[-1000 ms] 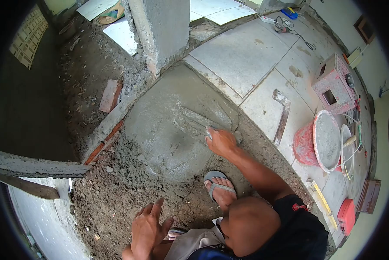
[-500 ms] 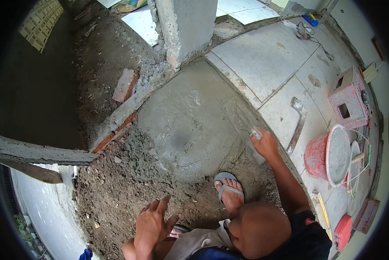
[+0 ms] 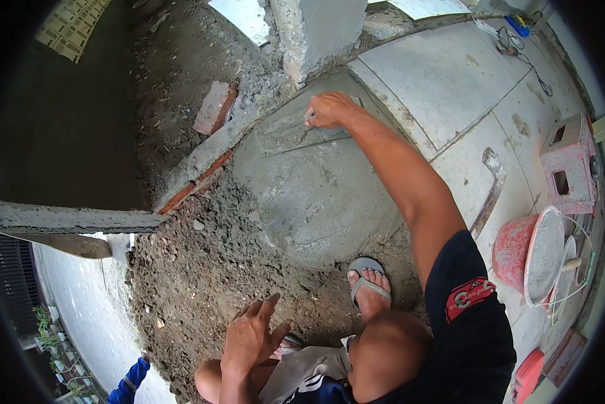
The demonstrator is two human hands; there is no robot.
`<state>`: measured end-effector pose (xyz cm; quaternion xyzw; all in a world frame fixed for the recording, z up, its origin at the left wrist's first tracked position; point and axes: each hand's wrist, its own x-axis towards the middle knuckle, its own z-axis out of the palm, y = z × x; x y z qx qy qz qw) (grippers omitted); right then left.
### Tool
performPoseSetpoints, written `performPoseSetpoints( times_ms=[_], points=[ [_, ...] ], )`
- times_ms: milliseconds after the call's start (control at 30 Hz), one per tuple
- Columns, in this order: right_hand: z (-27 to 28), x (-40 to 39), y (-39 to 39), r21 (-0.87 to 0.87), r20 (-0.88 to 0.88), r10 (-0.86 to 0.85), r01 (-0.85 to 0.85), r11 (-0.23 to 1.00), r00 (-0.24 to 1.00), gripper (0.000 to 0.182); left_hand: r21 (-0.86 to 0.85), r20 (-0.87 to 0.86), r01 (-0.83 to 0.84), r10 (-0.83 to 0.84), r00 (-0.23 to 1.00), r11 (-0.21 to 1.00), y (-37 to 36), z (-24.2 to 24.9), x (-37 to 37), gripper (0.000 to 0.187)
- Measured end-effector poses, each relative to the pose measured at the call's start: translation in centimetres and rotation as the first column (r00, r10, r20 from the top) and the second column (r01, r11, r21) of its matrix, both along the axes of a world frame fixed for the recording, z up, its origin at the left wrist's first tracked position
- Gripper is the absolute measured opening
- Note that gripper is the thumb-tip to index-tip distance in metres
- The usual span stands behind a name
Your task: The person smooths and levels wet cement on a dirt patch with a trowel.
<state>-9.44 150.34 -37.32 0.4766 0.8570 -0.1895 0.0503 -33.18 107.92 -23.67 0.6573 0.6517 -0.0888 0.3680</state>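
Note:
My right hand [image 3: 329, 110] is stretched out to the far end of a patch of wet grey cement [image 3: 323, 192], closed around the handle of a trowel. Its flat blade [image 3: 324, 135] lies against the cement and is partly covered by the hand. A streak runs leftward from the blade across the surface. Over my bent knee, my left hand [image 3: 252, 337] hovers with its fingers apart, holding nothing. Below it is rough, crumbly soil [image 3: 208, 289].
A concrete pillar [image 3: 323, 34] and a low edge with a broken brick [image 3: 215, 108] border the cement. On the tiles [image 3: 444, 81] at right lie a rusty metal bar [image 3: 489, 192], a red bucket [image 3: 515, 249] and a pink box [image 3: 568, 165]. My sandalled foot [image 3: 370, 289] stands near the cement's edge.
My right hand has moved with the trowel from the cement's near right edge to its far end, leaving a smeared streak. My left hand stays over the knee. The view has shifted slightly.

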Motion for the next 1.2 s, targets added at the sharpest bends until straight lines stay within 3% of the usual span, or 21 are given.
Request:
performPoseSetpoints(
  times_ms=[200,333,467,633,700,767,833,900,967,1033,1100,1133,1200],
  points=[
    [-1.1,2.0,-2.7,-0.122,-0.047,-0.076,0.069,0.990,0.996,0.027,-0.053,0.047,-0.042,0.044,0.998,0.998,-0.6,-2.1,-0.5,0.066],
    [-0.4,8.3,-11.2,-0.079,-0.011,-0.089,0.088,0.993,0.996,0.033,-0.009,0.008,0.000,0.000,1.000,1.000,-1.2,-2.7,-1.8,0.067],
    [1.6,14.2,-20.4,-0.177,0.115,-0.189,0.207,0.962,0.975,0.035,0.097,0.028,0.032,-0.035,0.999,0.995,-0.5,-1.0,-1.8,0.066],
    [0.6,18.9,-30.8,-0.103,0.061,-0.241,0.247,0.964,0.969,0.035,0.175,0.047,0.075,-0.084,0.995,0.982,-0.3,1.7,-1.3,0.065],
    [1.0,18.9,-34.3,-0.101,-0.003,-0.440,0.438,0.893,0.898,0.039,0.157,0.076,0.074,-0.087,0.993,0.985,-0.5,1.8,-1.5,0.066],
    [0.1,19.3,-38.3,-0.069,-0.078,-0.526,0.522,0.850,0.847,0.042,0.157,0.114,0.079,-0.098,0.989,0.984,-0.6,1.7,-1.7,0.066],
    [-1.6,19.9,-42.6,-0.032,-0.153,-0.605,0.608,0.793,0.781,0.044,0.134,0.038,0.075,-0.081,0.996,0.988,-0.6,1.6,-1.9,0.066],
    [-3.2,20.8,-47.5,0.004,-0.194,-0.744,0.759,0.652,0.640,0.046,0.146,0.048,0.114,-0.123,0.991,0.983,0.0,2.2,-1.9,0.067],
    [-3.6,22.2,-51.4,-0.004,-0.079,-0.802,0.805,0.594,0.592,0.047,0.155,0.109,0.054,-0.071,0.991,0.986,0.3,1.5,-1.7,0.067],
    [-2.9,23.0,-55.4,-0.019,0.037,-0.858,0.859,0.512,0.513,0.049,0.145,0.118,0.139,-0.156,0.981,0.980,1.0,0.6,-1.4,0.067],
    [-1.8,23.9,-56.1,0.018,0.069,-0.847,0.848,0.530,0.527,0.050,0.158,0.110,0.169,-0.187,0.976,0.973,1.8,-0.3,-1.4,0.066],
    [-0.8,24.1,-55.9,0.036,0.067,-0.867,0.868,0.496,0.493,0.050,0.258,0.165,0.222,-0.269,0.949,0.940,1.8,-2.9,-2.5,0.064],
    [0.9,24.5,-55.4,-0.105,0.213,-0.790,0.817,0.567,0.575,0.060,0.261,0.160,0.256,-0.303,0.940,0.931,2.8,-4.3,-2.0,0.063]
  ],
)
